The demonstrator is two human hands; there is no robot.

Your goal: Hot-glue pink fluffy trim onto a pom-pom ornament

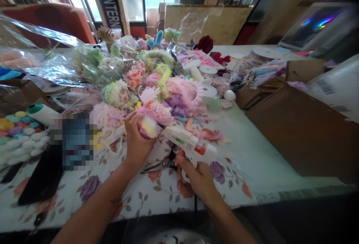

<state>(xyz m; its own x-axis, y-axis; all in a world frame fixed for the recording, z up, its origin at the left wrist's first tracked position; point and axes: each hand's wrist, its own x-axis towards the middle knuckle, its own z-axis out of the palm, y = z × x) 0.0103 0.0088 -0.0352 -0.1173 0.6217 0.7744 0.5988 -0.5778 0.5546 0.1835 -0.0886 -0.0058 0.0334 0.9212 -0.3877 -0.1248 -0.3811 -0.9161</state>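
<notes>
1. One white roll with a green core [42, 112], beside numerous pastel pompoms [24, 139].
2. One left hand [139, 139] pinches one pink frilly fabric piece [158, 113] at its fingertips; thumb partly hidden.
3. One pair of metal scissors [157, 166], handles partly hidden.
4. One right hand [198, 178] wraps one white plastic glue gun [182, 137]; nozzle contact unclear.

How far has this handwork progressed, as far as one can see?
Partly along, it seems: the pink frilly piece already has coral trim. The left hand holds it while the right hand holds the glue gun, nozzle close to its pale side. Gluing probably remains; whether the pom-poms are needed, I cannot tell.
</notes>
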